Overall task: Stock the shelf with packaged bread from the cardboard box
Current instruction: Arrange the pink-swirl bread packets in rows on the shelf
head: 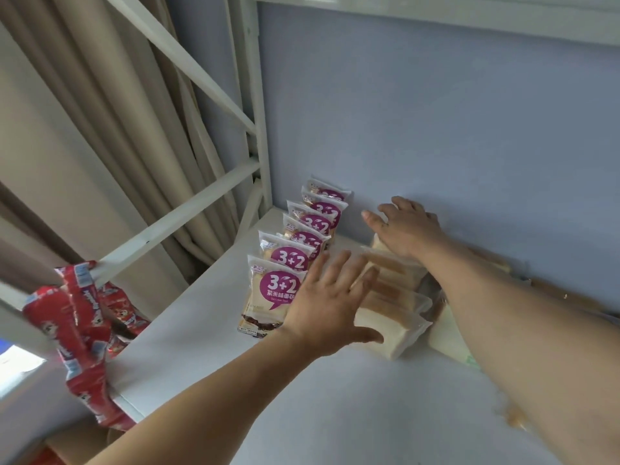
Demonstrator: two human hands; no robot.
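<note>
On the white shelf board (188, 333), at about eleven o'clock from my hands, stands a row of clear bread packets with purple "3+2" labels (295, 250). I count six, upright and overlapping, and the row runs from front-left away to the blue back panel (436, 122).

Just right of that row, at twelve o'clock, lies the second lot, plain clear-wrapped sandwich bread packets (392, 307), tipped over and leaning on one another. Their long axes run roughly front to back, in line with the labelled row. I make out about four, though the arms hide some, so I cannot fix the count.

My left hand (330, 303) is spread flat with straight fingers; its palm presses the near end of the leaning stack and it holds nothing. My right hand (407, 226) is likewise spread, fingers straight, resting on the far end of the same stack near the back panel. The left hand is nearer the front packet and the right nearer the rear ones, so I judge the coming move is to squeeze or tip the stack upright between the two palms.

At eight o'clock, red printed snack packets (84, 333) hang over the shelf frame. The cardboard box is not clearly in view.
</note>
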